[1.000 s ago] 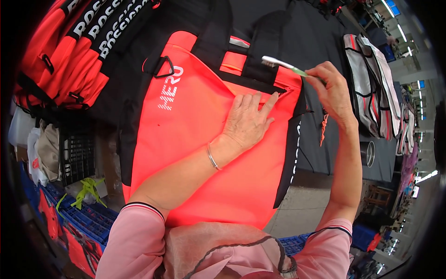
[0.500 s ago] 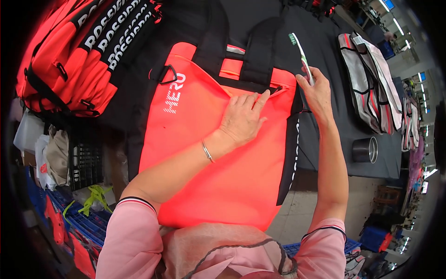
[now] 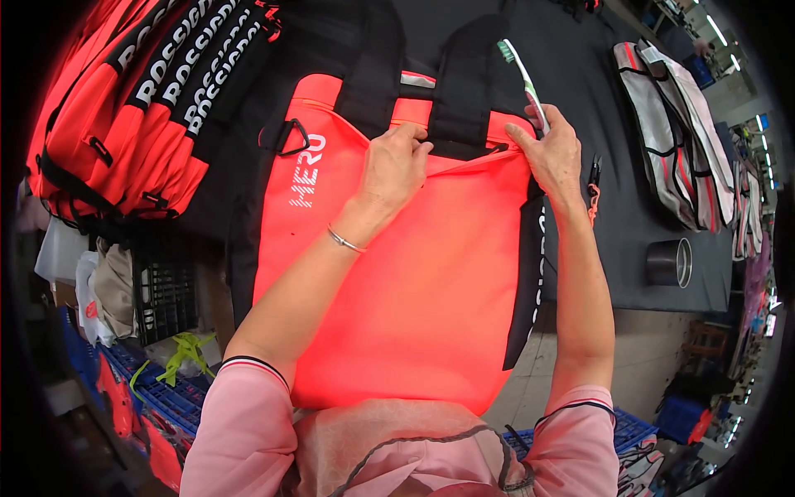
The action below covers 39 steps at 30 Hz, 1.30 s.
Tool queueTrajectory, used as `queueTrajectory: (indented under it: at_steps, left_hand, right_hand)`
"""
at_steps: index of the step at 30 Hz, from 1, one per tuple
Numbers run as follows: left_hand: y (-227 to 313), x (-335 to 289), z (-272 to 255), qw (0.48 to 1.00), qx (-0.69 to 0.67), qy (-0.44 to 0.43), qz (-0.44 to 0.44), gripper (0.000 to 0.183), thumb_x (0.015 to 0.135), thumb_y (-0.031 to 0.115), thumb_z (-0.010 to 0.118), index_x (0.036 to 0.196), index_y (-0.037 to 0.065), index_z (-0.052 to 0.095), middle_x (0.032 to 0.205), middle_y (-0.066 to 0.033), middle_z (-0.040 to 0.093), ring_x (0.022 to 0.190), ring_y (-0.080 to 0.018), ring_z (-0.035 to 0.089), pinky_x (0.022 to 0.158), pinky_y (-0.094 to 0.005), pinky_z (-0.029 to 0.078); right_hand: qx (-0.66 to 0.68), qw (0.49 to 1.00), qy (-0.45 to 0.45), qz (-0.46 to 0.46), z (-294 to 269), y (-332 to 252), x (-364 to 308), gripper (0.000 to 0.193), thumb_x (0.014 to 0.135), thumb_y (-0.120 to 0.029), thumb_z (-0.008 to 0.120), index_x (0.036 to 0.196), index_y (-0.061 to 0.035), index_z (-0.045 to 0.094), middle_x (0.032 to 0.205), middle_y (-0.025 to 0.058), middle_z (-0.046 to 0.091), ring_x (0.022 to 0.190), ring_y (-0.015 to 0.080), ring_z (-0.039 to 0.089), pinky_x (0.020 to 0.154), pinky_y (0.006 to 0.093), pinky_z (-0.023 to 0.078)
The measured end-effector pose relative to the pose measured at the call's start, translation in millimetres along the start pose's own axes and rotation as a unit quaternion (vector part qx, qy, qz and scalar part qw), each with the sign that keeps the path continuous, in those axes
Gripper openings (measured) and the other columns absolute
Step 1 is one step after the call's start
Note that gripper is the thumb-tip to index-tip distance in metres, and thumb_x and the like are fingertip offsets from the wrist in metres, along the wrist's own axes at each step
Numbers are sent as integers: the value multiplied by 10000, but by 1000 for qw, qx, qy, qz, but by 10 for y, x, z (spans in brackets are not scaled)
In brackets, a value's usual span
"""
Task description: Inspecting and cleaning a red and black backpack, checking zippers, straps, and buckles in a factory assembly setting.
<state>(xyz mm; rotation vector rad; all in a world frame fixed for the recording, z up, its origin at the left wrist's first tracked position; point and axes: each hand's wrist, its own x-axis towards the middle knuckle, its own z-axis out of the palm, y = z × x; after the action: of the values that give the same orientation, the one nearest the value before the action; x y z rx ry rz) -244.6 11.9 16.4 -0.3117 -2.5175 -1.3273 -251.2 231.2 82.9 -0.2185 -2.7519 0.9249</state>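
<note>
A bright coral-red backpack (image 3: 406,290) with black side panels lies flat in front of me, its black shoulder straps (image 3: 460,91) stretching away at the top. My left hand (image 3: 392,170) is closed, its bent fingers pinching the upper edge of the front panel beside the zipped opening. My right hand (image 3: 553,157) grips a toothbrush (image 3: 522,73) by its handle, with the green and white bristles pointing up and left. Its thumb also rests on the bag's upper right corner, at the end of the opening. Inside the opening, only a dark strip shows.
Stacked red bags (image 3: 124,141) with black bands stand at the left. On the dark table (image 3: 580,273) to the right lie grey and pink bags (image 3: 675,149), a metal cup (image 3: 667,263) and a small black tool (image 3: 595,170) on an orange cord. A black crate (image 3: 166,290) sits lower left.
My left hand, flat on the panel before, has shifted left and up and curled onto the opening's edge. My right hand has come in to the bag's corner, still holding the toothbrush.
</note>
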Motion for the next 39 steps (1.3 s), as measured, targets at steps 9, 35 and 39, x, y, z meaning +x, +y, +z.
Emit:
queueTrajectory:
  at_steps: [9,35,39]
  left_hand:
    - [-23,160,119,987,118,-1,105,116,829,64,718,824,-26,645,723,-143,683,636,-261,691,571,-332,543]
    - [-243,213,245,971,198,-5,136,94,826,108,624,838,68,540,721,-136,619,658,-361,643,559,-464,518]
    - [-204,179,168,982,168,-9,81,109,831,77,608,841,43,505,736,-146,610,674,-362,631,568,-460,503]
  right_hand:
    - [36,999,32,-16,84,94,-20,436,790,-331,794,1097,-71,626,991,88,695,857,257,681,749,394,521]
    - [188,981,48,14,-92,301,-81,553,887,-361,664,1290,-2,545,1135,210,658,1077,358,633,948,391,470]
    - [21,981,186,52,-612,905,-278,350,990,-184,492,1299,-34,563,1193,220,630,1122,390,597,951,436,471]
